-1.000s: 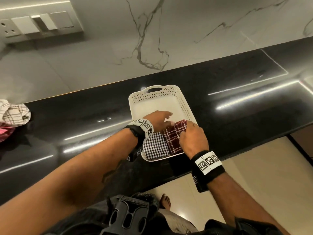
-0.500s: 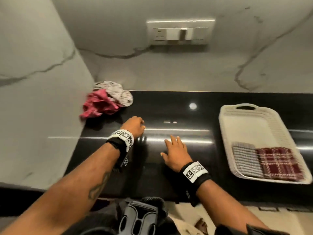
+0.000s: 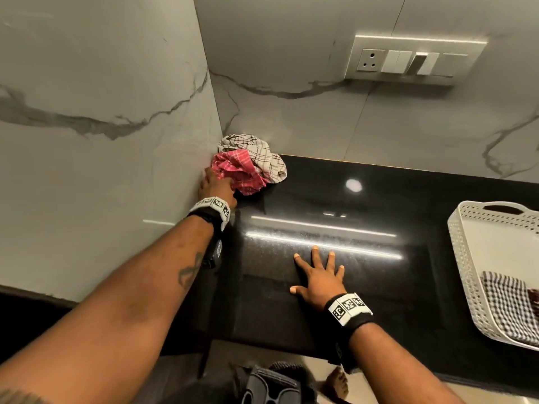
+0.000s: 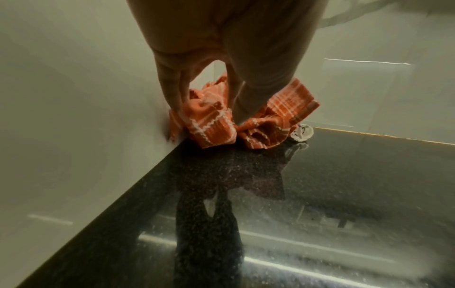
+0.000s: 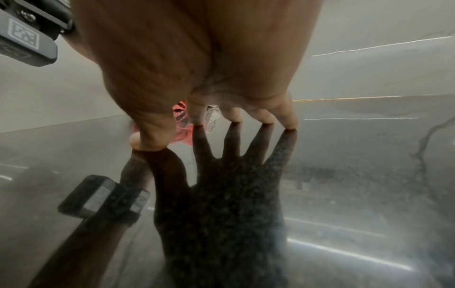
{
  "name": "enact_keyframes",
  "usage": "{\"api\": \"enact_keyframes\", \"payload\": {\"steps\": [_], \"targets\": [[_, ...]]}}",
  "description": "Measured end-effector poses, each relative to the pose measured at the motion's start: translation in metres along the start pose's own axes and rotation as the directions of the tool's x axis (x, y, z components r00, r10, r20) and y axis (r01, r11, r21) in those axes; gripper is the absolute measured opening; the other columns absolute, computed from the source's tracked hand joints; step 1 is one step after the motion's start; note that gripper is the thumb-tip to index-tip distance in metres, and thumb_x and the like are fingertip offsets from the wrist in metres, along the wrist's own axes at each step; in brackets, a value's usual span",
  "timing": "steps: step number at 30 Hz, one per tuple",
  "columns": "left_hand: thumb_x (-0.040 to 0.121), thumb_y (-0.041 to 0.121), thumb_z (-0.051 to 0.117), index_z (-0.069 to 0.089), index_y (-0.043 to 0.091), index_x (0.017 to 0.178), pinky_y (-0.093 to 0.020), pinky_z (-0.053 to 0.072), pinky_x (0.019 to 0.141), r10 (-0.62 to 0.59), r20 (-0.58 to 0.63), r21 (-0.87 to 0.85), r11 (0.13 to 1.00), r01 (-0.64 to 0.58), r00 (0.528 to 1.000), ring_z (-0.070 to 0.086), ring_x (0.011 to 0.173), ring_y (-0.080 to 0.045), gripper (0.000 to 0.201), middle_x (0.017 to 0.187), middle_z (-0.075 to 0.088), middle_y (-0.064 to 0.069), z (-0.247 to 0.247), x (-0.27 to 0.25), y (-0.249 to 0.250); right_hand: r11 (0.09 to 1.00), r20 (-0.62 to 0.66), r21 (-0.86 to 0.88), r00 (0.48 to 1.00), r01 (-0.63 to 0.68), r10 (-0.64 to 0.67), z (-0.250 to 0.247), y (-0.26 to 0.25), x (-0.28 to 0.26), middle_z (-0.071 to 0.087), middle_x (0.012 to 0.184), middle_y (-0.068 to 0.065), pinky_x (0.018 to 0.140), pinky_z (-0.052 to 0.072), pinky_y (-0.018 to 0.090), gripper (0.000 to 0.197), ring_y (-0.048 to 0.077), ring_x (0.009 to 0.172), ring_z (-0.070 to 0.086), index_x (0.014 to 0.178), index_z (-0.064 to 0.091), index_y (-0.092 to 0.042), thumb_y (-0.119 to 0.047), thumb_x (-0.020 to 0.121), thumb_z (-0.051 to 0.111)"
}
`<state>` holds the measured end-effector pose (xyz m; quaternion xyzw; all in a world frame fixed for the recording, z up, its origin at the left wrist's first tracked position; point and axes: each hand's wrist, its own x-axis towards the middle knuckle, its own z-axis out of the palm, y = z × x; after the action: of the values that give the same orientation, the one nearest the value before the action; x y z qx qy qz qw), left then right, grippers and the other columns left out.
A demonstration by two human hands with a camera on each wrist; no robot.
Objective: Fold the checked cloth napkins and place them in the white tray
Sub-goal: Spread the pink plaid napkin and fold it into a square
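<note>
A crumpled pink checked napkin (image 3: 239, 172) lies in the back left corner of the black counter (image 3: 335, 272), against a crumpled white checked napkin (image 3: 262, 154). My left hand (image 3: 215, 185) has reached it, and the left wrist view shows its fingers and thumb pinching the pink napkin (image 4: 216, 124). My right hand (image 3: 316, 277) rests flat on the counter with fingers spread (image 5: 236, 117). The white tray (image 3: 463, 258) stands at the right edge, holding a folded black-and-white checked napkin (image 3: 507, 304) and the edge of a dark red one (image 3: 533, 298).
Marble walls close the counter on the left and at the back. A switch and socket plate (image 3: 414, 61) is on the back wall. The counter's front edge runs just behind my right wrist, with floor below.
My view swung left from the tray. My left hand moved from the counter's middle to the corner and took hold of the pink napkin. My right hand stayed flat on the counter.
</note>
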<state>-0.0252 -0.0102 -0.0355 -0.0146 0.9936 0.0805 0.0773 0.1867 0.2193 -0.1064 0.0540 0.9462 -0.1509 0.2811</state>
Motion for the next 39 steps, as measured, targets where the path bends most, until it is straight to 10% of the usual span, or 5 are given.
{"api": "enact_keyframes", "payload": {"steps": [14, 20, 26, 30, 39], "targets": [[0.075, 0.016, 0.044, 0.059, 0.022, 0.059, -0.035, 0.054, 0.058, 0.336, -0.099, -0.657, 0.685, -0.315, 0.937, 0.065, 0.058, -0.016, 0.023, 0.059, 0.066, 0.000, 0.010, -0.083, 0.003, 0.998, -0.046, 0.055, 0.999, 0.011, -0.008, 0.006, 0.003, -0.001, -0.017, 0.166, -0.002, 0.116, -0.005, 0.068, 0.086, 0.042, 0.147, -0.024, 0.154, 0.007, -0.050, -0.058, 0.088, 0.061], [0.083, 0.013, 0.048, 0.065, 0.022, 0.091, -0.015, 0.045, 0.065, 0.594, 0.066, -0.671, 0.621, -0.405, 0.802, 0.060, 0.072, 0.002, 0.021, 0.082, 0.065, 0.014, 0.047, -0.137, 0.014, 0.995, -0.024, 0.090, 0.999, 0.036, -0.034, -0.002, 0.004, -0.004, -0.005, 0.167, 0.002, 0.115, -0.001, 0.069, 0.094, 0.045, 0.149, -0.014, 0.156, 0.012, -0.042, -0.057, 0.082, 0.067], [0.091, 0.022, 0.069, 0.065, 0.026, 0.109, -0.025, 0.053, 0.090, 0.622, 0.063, -0.698, 0.586, -0.411, 0.780, 0.062, 0.099, -0.003, 0.018, 0.103, 0.066, 0.012, 0.052, -0.141, 0.017, 0.764, -0.295, 0.604, 0.954, 0.225, -0.048, -0.031, 0.012, -0.020, 0.065, 0.124, -0.006, 0.100, 0.050, 0.033, 0.066, 0.011, 0.110, 0.064, 0.142, 0.048, -0.031, -0.027, 0.082, 0.077], [0.094, 0.021, 0.065, 0.063, 0.028, 0.112, -0.024, 0.054, 0.089, 0.599, 0.021, -0.723, 0.562, -0.402, 0.800, 0.064, 0.098, -0.004, 0.019, 0.106, 0.067, 0.010, 0.047, -0.141, 0.012, 0.809, -0.375, 0.526, 0.925, 0.263, -0.057, -0.027, 0.005, -0.027, 0.075, 0.087, -0.010, 0.082, 0.052, 0.026, 0.028, 0.000, 0.082, 0.067, 0.086, 0.074, -0.032, -0.004, 0.083, 0.067], [0.090, 0.036, 0.069, 0.067, 0.024, 0.096, -0.029, 0.056, 0.076, 0.587, -0.064, -0.641, 0.595, -0.484, 0.807, 0.066, 0.082, -0.007, 0.014, 0.089, 0.069, 0.009, 0.038, -0.138, -0.001, 0.742, -0.538, 0.605, 0.835, 0.289, 0.113, -0.044, 0.028, -0.056, 0.063, 0.061, -0.004, 0.059, 0.043, 0.026, 0.018, 0.006, 0.056, 0.051, 0.072, 0.069, -0.014, -0.023, 0.086, 0.077]]}}
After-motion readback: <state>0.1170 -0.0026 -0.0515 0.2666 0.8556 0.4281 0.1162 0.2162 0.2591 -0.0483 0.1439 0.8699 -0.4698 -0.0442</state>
